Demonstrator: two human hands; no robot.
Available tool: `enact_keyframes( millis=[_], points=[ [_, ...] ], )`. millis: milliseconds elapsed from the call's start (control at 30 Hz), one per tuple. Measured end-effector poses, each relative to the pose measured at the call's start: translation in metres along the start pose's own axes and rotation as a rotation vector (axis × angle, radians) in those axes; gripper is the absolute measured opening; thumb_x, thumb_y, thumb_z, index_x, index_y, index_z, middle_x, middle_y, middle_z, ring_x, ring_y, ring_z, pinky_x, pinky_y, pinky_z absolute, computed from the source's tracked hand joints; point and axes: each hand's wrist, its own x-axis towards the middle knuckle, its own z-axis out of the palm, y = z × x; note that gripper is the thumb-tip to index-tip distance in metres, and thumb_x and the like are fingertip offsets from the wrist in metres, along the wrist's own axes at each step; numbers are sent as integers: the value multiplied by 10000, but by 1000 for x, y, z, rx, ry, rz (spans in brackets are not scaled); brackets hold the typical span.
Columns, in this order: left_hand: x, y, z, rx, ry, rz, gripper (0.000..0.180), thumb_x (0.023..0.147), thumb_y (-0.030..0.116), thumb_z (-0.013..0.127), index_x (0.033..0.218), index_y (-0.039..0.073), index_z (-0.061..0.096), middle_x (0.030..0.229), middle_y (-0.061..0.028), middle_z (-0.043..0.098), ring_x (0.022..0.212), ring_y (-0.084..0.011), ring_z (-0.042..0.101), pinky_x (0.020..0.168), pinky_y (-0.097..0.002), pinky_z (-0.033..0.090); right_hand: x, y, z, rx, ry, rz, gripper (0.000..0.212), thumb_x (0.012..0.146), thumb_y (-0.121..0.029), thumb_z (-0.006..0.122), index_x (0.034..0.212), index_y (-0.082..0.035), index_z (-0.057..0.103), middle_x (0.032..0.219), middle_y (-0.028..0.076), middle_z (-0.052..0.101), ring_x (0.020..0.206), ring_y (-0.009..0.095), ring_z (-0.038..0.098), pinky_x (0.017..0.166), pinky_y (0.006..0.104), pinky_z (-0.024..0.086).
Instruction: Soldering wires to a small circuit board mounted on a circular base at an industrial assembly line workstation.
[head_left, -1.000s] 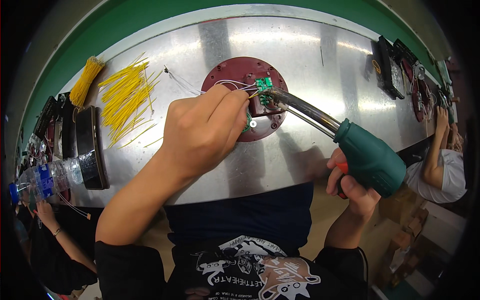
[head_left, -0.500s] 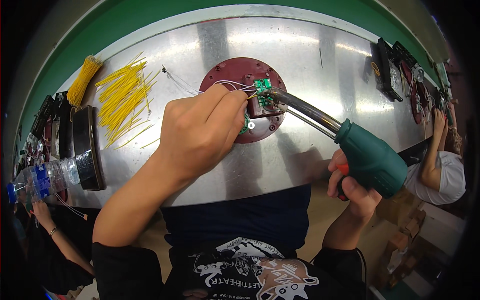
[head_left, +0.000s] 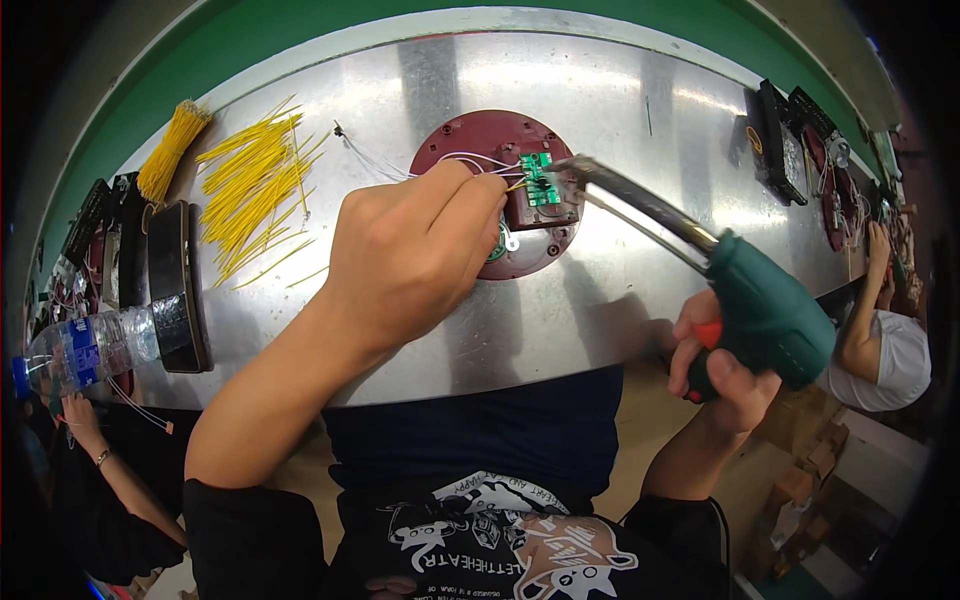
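My left hand (head_left: 405, 250) is closed in a pinch over the round maroon plastic base (head_left: 462, 132), at the inner end of a short yellow wire (head_left: 516, 186). The wire's other end reaches the small green circuit board (head_left: 537, 180) on a raised maroon block. White wires also run to the board. My right hand (head_left: 728, 368) grips a green soldering gun (head_left: 772, 308) with a red trigger. Its metal tip, smeared by motion, hovers just right of the board and appears apart from it. My left fingers hide part of the base.
Loose yellow wires (head_left: 250, 195) and a tied yellow bundle (head_left: 172, 150) lie at left. Near them are a dark phone-like slab (head_left: 177, 285) and a plastic bottle (head_left: 85, 352). Black housings (head_left: 780, 140) stand at right. Co-workers' arms show at both sides.
The soldering gun has drawn back to the right, and its tip has left the board. My left hand and the base have shifted slightly right, still pinching at the yellow wire.
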Motion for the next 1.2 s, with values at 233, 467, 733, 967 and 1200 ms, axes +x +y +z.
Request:
enact_keyframes(
  millis=[233, 467, 733, 967, 1200],
  points=[
    [-5, -3, 0, 12, 53, 31, 157, 736, 8, 689, 883, 19, 637, 708, -59, 535, 521, -207, 566, 442, -330, 455, -1, 7, -2, -28, 50, -91, 693, 836, -208, 680, 1369, 135, 398, 969, 288, 590, 479, 213, 553, 391, 257, 445],
    [6, 3, 6, 5, 31, 53, 140, 769, -4, 676, 904, 19, 651, 704, -74, 545, 536, -227, 576, 469, -346, 450, -4, 7, -10, 17, 47, -32, 672, 830, -192, 687, 1369, 117, 430, 1000, 275, 618, 488, 205, 584, 406, 256, 445],
    [8, 12, 0, 0, -20, -12, 102, 849, -4, 682, 949, -3, 669, 758, -130, 628, 623, -295, 617, 539, -387, 470, 3, -3, -4, 42, 27, -48, 422, 863, -13, 592, 1265, 105, 537, 1010, 232, 659, 521, 165, 606, 447, 249, 458],
    [4, 10, -6, 56, -10, 2, 86, 846, 11, 688, 931, 11, 670, 742, -124, 619, 610, -293, 609, 537, -383, 471, -5, -4, 2, 69, 67, -2, 477, 853, -17, 595, 1305, 102, 496, 1014, 238, 651, 517, 170, 604, 443, 257, 459],
    [5, 14, -3, 54, 27, -10, 113, 808, 87, 708, 904, 35, 679, 755, -94, 612, 585, -268, 601, 516, -359, 480, -12, -2, -3, 46, 137, -49, 571, 838, -91, 607, 1355, 93, 451, 994, 255, 624, 466, 181, 568, 422, 252, 439]
  ],
)
